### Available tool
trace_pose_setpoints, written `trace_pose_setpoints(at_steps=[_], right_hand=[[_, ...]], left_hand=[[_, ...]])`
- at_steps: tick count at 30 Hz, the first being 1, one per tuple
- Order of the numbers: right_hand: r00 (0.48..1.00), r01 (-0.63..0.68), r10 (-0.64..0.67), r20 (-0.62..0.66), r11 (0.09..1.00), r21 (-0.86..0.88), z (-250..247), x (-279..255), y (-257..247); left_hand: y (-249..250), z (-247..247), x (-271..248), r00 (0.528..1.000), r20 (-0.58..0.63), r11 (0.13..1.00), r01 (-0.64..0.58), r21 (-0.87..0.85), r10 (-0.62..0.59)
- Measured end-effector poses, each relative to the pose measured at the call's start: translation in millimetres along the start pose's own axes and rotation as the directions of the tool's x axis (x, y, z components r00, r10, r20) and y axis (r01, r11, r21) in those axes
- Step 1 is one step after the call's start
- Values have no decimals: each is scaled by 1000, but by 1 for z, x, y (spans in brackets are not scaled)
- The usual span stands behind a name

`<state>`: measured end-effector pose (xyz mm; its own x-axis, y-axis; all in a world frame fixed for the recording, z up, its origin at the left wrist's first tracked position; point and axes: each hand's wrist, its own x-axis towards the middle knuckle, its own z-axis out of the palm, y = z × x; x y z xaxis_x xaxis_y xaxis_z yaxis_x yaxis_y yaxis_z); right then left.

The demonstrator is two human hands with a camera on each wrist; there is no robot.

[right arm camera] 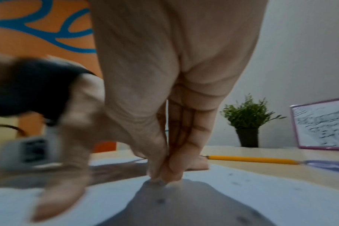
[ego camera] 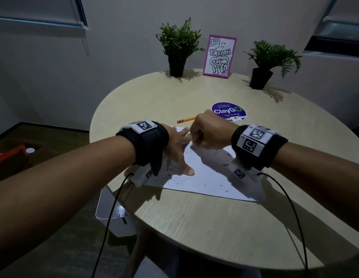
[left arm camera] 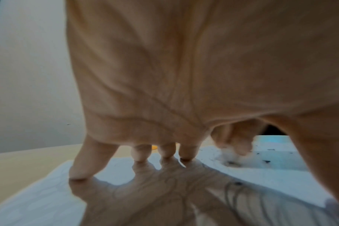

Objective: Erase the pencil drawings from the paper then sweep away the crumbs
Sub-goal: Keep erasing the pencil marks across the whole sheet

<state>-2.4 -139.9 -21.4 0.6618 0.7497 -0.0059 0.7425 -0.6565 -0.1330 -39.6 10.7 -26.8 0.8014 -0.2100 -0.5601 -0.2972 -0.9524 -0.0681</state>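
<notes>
A sheet of white paper (ego camera: 210, 173) lies flat on the round wooden table (ego camera: 194, 227), toward its left edge, with one near corner close to that edge. Faint pencil drawings (ego camera: 170, 163) show on the left part of the sheet, partly under the left hand (ego camera: 177, 149). That hand rests on the paper with fingers spread and straight, fingertips (left arm camera: 78, 172) and thumb pressing the sheet down.

The right hand (ego camera: 209, 132) is at the far part of the sheet, just beside the left hand's fingers. Its fingers are bunched together with the tips (right arm camera: 161, 174) down on the paper, pinching something small and pale at the contact point; the left wrist view shows only a whitish blur there, so an eraser cannot be confirmed.

Dark eraser crumbs (ego camera: 220, 155) are scattered over the middle and right of the paper, with a few on the bare table near its near edge.

A yellow pencil (ego camera: 186, 119) lies on the table just beyond the paper's far edge, partly hidden by the right hand. A round purple ClayGo sticker (ego camera: 228, 111) sits beyond it. Along the table's far edge stand two potted plants (ego camera: 179, 45) and a pink-framed picture (ego camera: 219, 56) between them. A white bin (ego camera: 114, 213) stands on the floor below the table's left edge.
</notes>
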Motion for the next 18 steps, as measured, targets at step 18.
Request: trace_pose_setpoints(at_steps=[18], right_hand=[[985, 106, -115, 126, 992, 74, 4, -15, -18]], left_hand=[[2, 0, 2, 1000, 3, 1000, -16, -5, 16]])
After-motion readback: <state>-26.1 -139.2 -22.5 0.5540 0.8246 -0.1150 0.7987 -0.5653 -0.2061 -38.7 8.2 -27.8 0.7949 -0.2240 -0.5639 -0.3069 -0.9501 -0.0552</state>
